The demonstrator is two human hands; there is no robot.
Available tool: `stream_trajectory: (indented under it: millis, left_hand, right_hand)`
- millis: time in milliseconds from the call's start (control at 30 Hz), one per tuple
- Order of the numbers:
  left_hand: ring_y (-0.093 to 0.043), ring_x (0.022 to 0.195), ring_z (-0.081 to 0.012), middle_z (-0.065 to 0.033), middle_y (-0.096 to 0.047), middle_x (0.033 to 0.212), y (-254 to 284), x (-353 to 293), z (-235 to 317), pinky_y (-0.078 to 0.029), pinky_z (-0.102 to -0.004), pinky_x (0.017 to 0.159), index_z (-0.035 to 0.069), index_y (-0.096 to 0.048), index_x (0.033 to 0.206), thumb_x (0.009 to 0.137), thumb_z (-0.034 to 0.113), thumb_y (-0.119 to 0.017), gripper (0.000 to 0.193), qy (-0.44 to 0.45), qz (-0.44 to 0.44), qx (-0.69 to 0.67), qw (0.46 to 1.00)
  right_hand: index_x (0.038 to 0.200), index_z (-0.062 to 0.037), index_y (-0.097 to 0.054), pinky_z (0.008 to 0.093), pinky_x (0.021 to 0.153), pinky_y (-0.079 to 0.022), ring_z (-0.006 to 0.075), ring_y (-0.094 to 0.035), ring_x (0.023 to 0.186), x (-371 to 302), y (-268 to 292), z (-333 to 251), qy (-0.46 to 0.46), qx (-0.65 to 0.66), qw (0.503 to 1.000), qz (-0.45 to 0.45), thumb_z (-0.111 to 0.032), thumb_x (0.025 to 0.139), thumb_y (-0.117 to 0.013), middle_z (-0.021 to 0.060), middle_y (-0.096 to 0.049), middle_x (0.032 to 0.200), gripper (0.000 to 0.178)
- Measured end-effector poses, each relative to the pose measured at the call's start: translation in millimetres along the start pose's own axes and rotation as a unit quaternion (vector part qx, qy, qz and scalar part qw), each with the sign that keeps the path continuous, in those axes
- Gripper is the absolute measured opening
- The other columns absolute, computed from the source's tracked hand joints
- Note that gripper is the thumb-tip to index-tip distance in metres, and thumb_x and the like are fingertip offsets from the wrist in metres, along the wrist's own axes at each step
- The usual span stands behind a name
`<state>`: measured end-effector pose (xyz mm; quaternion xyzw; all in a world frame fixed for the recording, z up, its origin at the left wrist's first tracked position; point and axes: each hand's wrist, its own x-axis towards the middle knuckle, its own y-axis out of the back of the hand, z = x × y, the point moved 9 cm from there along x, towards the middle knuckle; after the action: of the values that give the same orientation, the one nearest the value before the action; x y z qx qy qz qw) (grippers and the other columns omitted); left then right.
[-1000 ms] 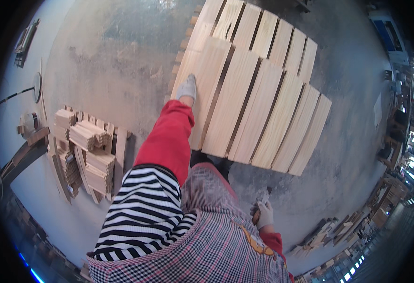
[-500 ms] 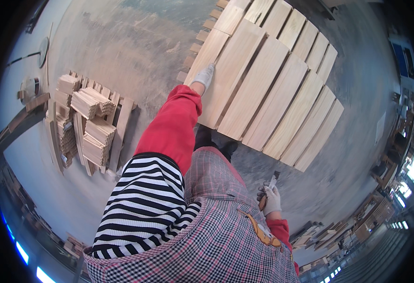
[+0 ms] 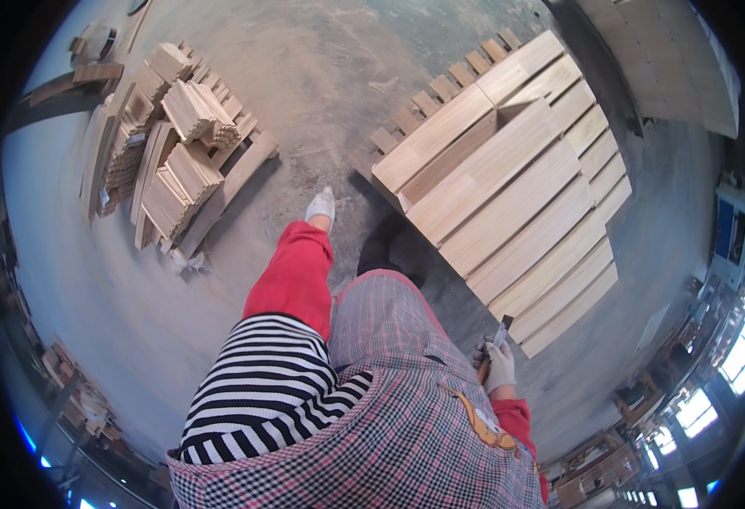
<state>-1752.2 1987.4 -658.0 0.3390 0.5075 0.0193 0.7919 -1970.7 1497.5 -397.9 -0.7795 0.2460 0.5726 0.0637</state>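
My left hand (image 3: 321, 206), in a pale glove, is stretched out low over the floor, left of a stack of pale wooden boards (image 3: 508, 199). Its fingers look extended, and nothing shows in them. My right hand (image 3: 500, 366), gloved too, is closed around the brown handle of what looks like a putty knife (image 3: 503, 329), its metal blade pointing up and away beside the stack's near right corner. The top boards lie side by side in two rows. Between the leftmost board (image 3: 436, 140) and its neighbour, a wide gap bares a lower layer (image 3: 454, 158).
Bundles of thin wooden strips (image 3: 190, 182) stand on a wooden base to the left. Short wood ends (image 3: 423, 103) stick out along the board stack's far left side. A large pale panel (image 3: 661, 64) stands at the far right, and a blue-and-white machine (image 3: 731, 229) at the right.
My left hand has left the boards and moved out over the floor. A gap now shows beside the leftmost board. The view has turned, and the right hand still holds the putty knife.
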Motion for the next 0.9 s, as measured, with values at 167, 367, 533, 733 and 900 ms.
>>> stream_trajectory:
  millis: [167, 367, 533, 733, 900]
  left_hand:
    - [-0.058, 0.104, -0.0380, -0.0213, -0.063, 0.107, -36, -63, 85, -0.046, -0.0440, 0.090, 0.005, -0.062, 0.109, 0.094, 0.040, -0.039, 0.045, -0.273, 0.011, 0.052, 0.961]
    - [-0.058, 0.106, -0.0359, -0.0182, -0.061, 0.115, -54, -147, 217, -0.046, -0.0437, 0.089, 0.012, -0.053, 0.124, 0.091, 0.044, -0.048, 0.046, -0.339, -0.026, 0.008, 0.940]
    - [-0.055, 0.111, -0.0393, -0.0219, -0.059, 0.118, -111, -117, 219, -0.041, -0.0476, 0.096, 0.013, -0.047, 0.131, 0.094, 0.055, -0.029, 0.059, -0.272, -0.094, 0.059, 0.956]
    - [-0.053, 0.115, -0.0379, -0.0212, -0.058, 0.120, -133, -87, 213, -0.041, -0.0448, 0.098, 0.006, -0.056, 0.120, 0.099, 0.040, -0.028, 0.050, -0.326, -0.059, 0.129, 0.935]
    - [-0.045, 0.124, -0.0231, -0.0119, -0.045, 0.138, -180, -31, 173, -0.036, -0.0346, 0.106, 0.003, -0.040, 0.137, 0.100, 0.023, -0.029, 0.044, -0.173, -0.266, -0.217, 0.923]
  right_hand:
    - [0.108, -0.0068, -0.051, 0.0300, 0.049, -0.048, 0.0167, -0.057, 0.059, 0, -23, -27, 0.005, -0.066, 0.998, 0.004, -0.008, 0.090, -0.051, 0.0071, -0.061, 0.079, 0.017]
    - [0.107, -0.0060, -0.051, 0.0289, 0.050, -0.047, 0.0159, -0.056, 0.059, -4, -32, -38, 0.021, -0.095, 0.995, -0.005, -0.007, 0.090, -0.051, 0.0067, -0.060, 0.078, 0.017]
    - [0.104, -0.0062, -0.052, 0.0288, 0.050, -0.048, 0.0152, -0.056, 0.060, -12, -9, -23, 0.027, -0.048, 0.998, 0.013, -0.007, 0.090, -0.051, 0.0057, -0.060, 0.078, 0.014]
    - [0.104, -0.0060, -0.055, 0.0295, 0.051, -0.048, 0.0151, -0.057, 0.061, -17, 21, 14, 0.032, 0.026, 0.999, 0.035, -0.011, 0.090, -0.054, 0.0052, -0.060, 0.080, 0.015]
    - [0.101, -0.0054, -0.056, 0.0290, 0.052, -0.047, 0.0137, -0.057, 0.061, -28, 52, 33, 0.050, 0.056, 0.994, 0.074, -0.015, 0.088, -0.054, 0.0045, -0.059, 0.078, 0.016]
